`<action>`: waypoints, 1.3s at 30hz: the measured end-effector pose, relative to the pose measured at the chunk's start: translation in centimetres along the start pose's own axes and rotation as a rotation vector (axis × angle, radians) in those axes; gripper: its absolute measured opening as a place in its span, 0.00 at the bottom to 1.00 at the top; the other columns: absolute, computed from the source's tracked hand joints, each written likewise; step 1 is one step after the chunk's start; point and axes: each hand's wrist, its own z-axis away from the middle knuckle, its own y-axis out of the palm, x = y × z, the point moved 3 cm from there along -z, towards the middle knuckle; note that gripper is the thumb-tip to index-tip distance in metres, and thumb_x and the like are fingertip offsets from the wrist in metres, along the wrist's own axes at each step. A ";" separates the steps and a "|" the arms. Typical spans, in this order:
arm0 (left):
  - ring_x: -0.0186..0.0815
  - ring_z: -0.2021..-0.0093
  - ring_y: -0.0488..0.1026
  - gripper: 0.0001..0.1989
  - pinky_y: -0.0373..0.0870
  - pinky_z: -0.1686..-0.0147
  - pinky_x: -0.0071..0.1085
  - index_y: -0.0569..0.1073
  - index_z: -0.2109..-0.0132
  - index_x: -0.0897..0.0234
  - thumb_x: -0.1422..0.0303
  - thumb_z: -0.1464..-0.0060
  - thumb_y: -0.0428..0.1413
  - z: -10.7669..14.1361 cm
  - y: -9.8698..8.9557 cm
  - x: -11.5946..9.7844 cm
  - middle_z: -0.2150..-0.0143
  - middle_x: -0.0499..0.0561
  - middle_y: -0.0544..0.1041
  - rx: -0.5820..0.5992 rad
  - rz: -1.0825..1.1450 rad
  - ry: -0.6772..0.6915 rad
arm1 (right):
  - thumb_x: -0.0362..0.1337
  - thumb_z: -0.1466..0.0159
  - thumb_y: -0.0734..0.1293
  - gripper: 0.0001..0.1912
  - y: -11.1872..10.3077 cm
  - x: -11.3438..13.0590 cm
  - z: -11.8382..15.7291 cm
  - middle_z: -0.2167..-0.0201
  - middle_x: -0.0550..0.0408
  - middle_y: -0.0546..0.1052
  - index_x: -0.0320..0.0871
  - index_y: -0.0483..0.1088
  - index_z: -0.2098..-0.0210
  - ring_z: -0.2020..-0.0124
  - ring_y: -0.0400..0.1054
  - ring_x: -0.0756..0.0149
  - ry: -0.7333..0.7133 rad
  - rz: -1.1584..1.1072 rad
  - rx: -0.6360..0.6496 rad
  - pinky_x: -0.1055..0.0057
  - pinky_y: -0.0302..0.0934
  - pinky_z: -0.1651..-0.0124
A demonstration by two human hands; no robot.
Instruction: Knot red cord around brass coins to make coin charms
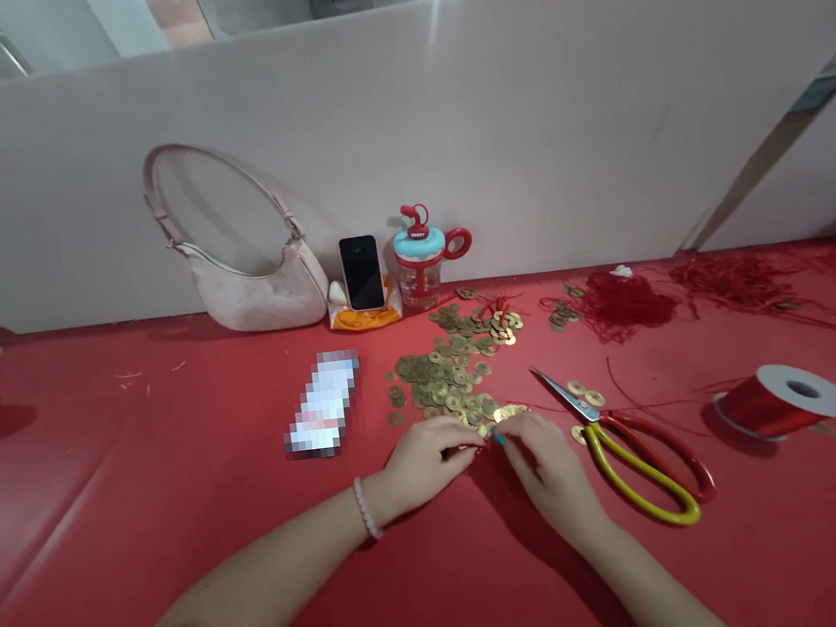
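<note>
My left hand [435,462] and my right hand [548,465] meet fingertip to fingertip at the near edge of a pile of brass-coloured coins with holes [436,377]. Both hands are closed in a pinch. A speck of dark red shows at the left fingertips, too small to name, and what the right fingers hold is hidden. To the right of my right hand lies a pair of scissors [643,464] with one yellow and one red handle, blades pointing away to the left. A few loose coins [584,391] lie by the blades.
A ribbon spool [776,404] lies at right, with tangled red string [624,305] behind it. A blurred-out phone [327,404] lies left of the coins. Along the white panel [517,121] stand a pale handbag [261,291], an upright phone [362,275] and a lidded cup [420,268].
</note>
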 end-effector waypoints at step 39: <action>0.31 0.65 0.72 0.09 0.68 0.63 0.25 0.77 0.62 0.64 0.74 0.49 0.53 -0.1 -0.3 0.2 0.65 0.51 0.78 -0.044 0.096 -0.120 | 0.31 0.38 0.59 0.07 0.1 0.2 0.0 0.66 0.50 0.74 0.44 0.68 0.64 0.63 0.68 0.62 -0.026 -0.065 0.002 0.65 0.64 0.61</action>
